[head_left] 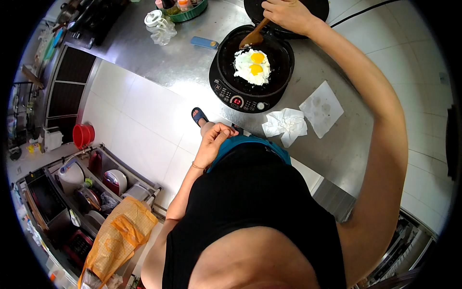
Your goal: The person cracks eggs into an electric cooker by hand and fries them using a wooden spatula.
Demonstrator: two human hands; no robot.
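Two eggs (pixel 252 67) with yellow yolks and white edges lie in the black round pan of an electric cooker (pixel 248 102). My right hand (pixel 287 13) is closed on the handle of a wooden spatula (pixel 251 38), whose blade rests in the pan at the upper edge of the egg whites. The cooker's black lid (pixel 317 9) stands raised behind that hand. My left hand (pixel 217 138) hangs by my waist near the counter's edge, with its fingers curled; whether they hold anything is hidden.
A crumpled white tissue (pixel 286 126) and a white sheet (pixel 322 109) lie right of the cooker. A blue object (pixel 204 42), a wrapped jar (pixel 158 26) and a green basket (pixel 190 13) are at the left. Shelves (pixel 62 212) and a red bucket (pixel 83 136) stand lower left.
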